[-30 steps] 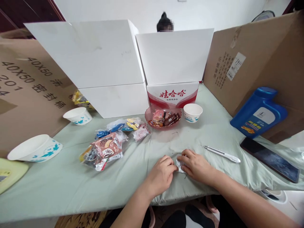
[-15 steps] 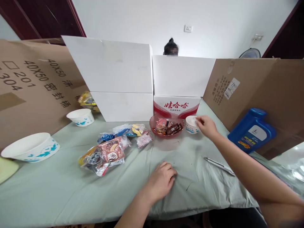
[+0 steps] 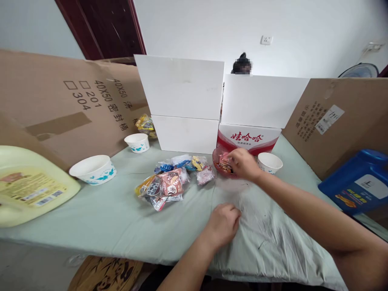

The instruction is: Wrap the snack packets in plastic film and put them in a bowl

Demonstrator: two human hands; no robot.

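My right hand (image 3: 245,163) reaches over the reddish see-through bowl (image 3: 217,162), fingers bent together with their tips at the pink packets (image 3: 223,158). What they pinch, if anything, is hidden. Just right of that hand stands a small white paper bowl (image 3: 270,161), upright, partly covered by my wrist. My left hand (image 3: 224,223) rests on the green cloth with its fingers curled in, and I see nothing in it. Ahead and left of it lies a pile of wrapped snacks (image 3: 171,182) in clear, pink and blue wrappers.
Two more paper bowls (image 3: 93,169) stand on the left, with yellow packets (image 3: 145,124) behind. A pale yellow jug (image 3: 33,190) is at the left edge, a blue bottle (image 3: 354,180) at the right. White boxes (image 3: 188,93) and brown cartons (image 3: 115,105) wall the table; a person's head shows behind.
My right hand has left the small paper bowl's rim and moved left to the reddish bowl. The view has swung left, showing more of the jug. My left hand still rests on the cloth.
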